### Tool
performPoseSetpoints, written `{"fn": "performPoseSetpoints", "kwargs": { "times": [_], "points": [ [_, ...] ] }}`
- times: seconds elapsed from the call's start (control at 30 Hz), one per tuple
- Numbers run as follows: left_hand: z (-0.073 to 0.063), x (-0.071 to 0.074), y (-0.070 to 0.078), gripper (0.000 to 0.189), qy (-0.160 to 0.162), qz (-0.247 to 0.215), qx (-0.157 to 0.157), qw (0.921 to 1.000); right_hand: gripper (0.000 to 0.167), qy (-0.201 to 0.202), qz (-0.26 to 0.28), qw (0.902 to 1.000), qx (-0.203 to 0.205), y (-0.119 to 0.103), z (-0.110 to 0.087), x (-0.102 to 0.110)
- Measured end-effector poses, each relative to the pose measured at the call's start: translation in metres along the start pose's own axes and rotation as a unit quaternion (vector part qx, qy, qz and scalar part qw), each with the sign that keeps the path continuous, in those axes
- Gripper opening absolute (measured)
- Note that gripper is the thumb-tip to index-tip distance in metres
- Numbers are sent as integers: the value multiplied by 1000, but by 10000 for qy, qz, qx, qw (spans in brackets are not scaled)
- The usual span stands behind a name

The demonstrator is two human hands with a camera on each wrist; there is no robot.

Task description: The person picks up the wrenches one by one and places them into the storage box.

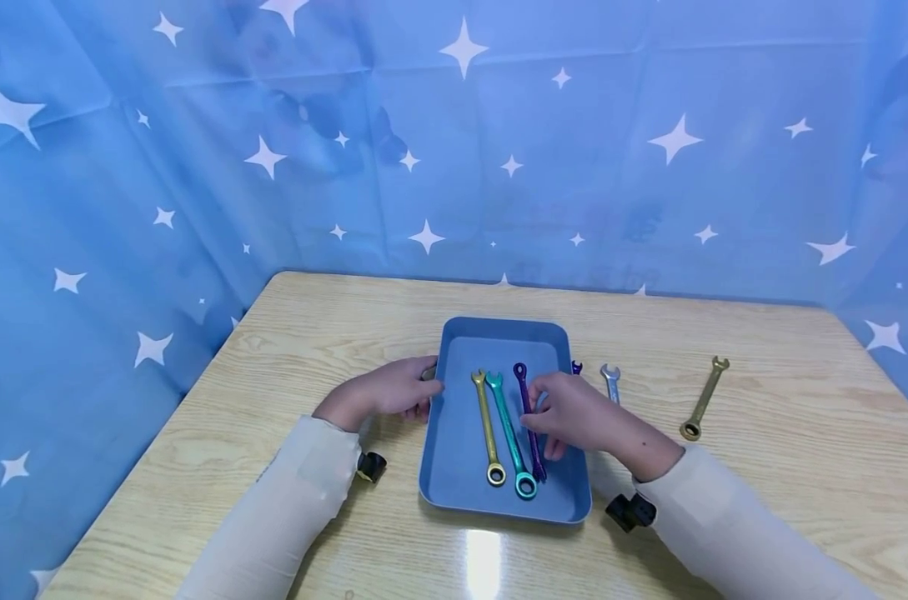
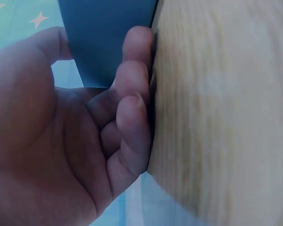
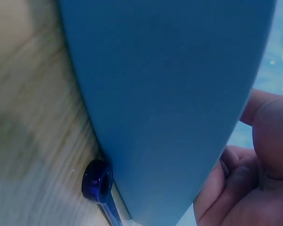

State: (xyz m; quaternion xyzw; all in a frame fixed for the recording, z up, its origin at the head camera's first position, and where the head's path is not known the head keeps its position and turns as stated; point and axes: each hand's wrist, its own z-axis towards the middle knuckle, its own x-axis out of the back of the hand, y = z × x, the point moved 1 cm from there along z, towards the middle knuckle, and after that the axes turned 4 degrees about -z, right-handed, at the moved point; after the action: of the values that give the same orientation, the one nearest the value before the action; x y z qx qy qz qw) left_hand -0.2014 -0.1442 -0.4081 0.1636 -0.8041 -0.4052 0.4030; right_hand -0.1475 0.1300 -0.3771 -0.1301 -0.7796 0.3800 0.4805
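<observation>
My left hand (image 1: 397, 390) grips the left wall of a blue tray (image 1: 499, 510), thumb over the rim and curled fingers against the outside. In the left wrist view those fingertips (image 2: 132, 113) sit low, beside the wooden tabletop. Inside the tray my right hand (image 1: 574, 414) pinches a purple combination wrench (image 1: 520, 369) near its middle. Left of that wrench lie a green wrench (image 1: 508, 421) and a yellow-gold wrench (image 1: 485, 417), roughly side by side. The right wrist view shows mostly the tray's outer wall (image 3: 165, 94), which hides the fingers' contact.
Just outside the tray's right wall lies another purple wrench (image 3: 98, 181), partly covered by my hand in the head view. A silver wrench (image 1: 611, 379) is beside it, and a bronze wrench (image 1: 704, 400) lies farther right. Blue star-patterned cloth (image 1: 461, 167) hangs behind the table.
</observation>
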Motion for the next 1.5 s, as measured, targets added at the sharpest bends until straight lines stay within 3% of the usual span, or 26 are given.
{"fn": "performPoseSetpoints", "kwargs": {
  "times": [0.43, 0.83, 1.33, 1.5],
  "points": [
    [-2, 1, 3, 48, 4, 24, -3, 10000, 14, 21, -800, 9955, -502, -8, 6, -9],
    [-2, 2, 3, 56, 21, 7, 72, 10000, 22, -160, -1066, 9906, -845, -7, 13, -9],
    [-2, 1, 2, 48, -52, -124, -25, 9999, 32, -244, -1604, 9835, -803, -7, 14, -13],
    [-2, 1, 2, 48, -19, -85, -4, 10000, 28, -352, -1913, 9785, -689, -7, 15, -15]
  ]
}}
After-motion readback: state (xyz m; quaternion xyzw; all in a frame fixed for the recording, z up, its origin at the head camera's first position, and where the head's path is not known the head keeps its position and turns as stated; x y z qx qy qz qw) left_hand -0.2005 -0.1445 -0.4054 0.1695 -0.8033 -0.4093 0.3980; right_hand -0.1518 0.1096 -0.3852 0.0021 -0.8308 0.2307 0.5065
